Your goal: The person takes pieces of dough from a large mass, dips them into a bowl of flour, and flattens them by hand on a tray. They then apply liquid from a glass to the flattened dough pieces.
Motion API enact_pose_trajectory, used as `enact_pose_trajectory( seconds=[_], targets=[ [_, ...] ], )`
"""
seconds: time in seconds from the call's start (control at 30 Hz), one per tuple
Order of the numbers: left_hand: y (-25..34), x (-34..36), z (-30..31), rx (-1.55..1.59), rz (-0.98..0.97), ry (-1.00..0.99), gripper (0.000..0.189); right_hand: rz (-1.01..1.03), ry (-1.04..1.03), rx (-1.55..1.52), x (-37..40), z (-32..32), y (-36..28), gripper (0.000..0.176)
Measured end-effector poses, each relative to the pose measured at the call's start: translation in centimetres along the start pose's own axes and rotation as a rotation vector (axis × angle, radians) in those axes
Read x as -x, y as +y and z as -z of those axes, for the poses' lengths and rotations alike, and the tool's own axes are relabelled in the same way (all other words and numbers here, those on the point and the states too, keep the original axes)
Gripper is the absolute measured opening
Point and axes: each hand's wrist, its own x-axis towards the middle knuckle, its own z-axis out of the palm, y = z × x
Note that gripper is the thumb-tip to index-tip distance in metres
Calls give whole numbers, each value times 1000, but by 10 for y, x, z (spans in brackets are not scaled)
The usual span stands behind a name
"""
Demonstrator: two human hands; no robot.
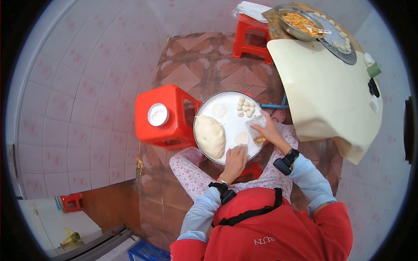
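On a big round white tray [235,98] over my lap, my left hand [235,162] is at the near rim, its fingertips closed on the near edge of a flat dough round [241,138]. My right hand [266,129] grips a clear, bottle-like cylinder [254,122] with something amber at its lower end, just right of that round. A large lump of dough [210,137] lies on the tray's left side. Several small dough balls [246,106] sit near the far right rim. Another thin dough round [218,110] lies at the far left.
A red stool [162,93] on the left carries a bowl of white powder [158,115]. At upper right, a metal bowl of orange-yellow filling [285,11] stands beside a round tray edged with dumplings [344,56]. A cream sheet [326,91] drapes down there. Behind is another red stool [250,39].
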Motion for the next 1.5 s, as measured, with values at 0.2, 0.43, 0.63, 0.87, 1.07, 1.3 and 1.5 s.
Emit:
enact_pose_trajectory(
  seconds=[0.2, 0.43, 0.63, 0.87, 1.07, 1.3, 1.5],
  targets=[
    [-30, -19, 3, -97, -229, 28, 44, -78, -71, 24, 15, 15, -15, 87],
    [-23, -17, -1, -218, -95, 23, 51, 38, -46, 159, 15, 7, -20, 89],
    [-1, -12, 12, -76, 23, 5, 52, 161, -73, 374, 28, -2, -34, 86],
    [-31, 1, 2, -167, -216, 33, 42, 491, -66, 717, 36, -50, -36, 79],
    [-33, -11, 19, -108, -195, -148, 37, 470, -58, 841, 25, -66, -40, 68],
    [-35, -12, 20, 47, -172, -24, 37, 179, -95, 524, -12, -41, -39, 76],
    [-24, -16, 32, 197, -30, -171, 35, 24, -29, 246, -6, -17, -27, 77]
  ],
)
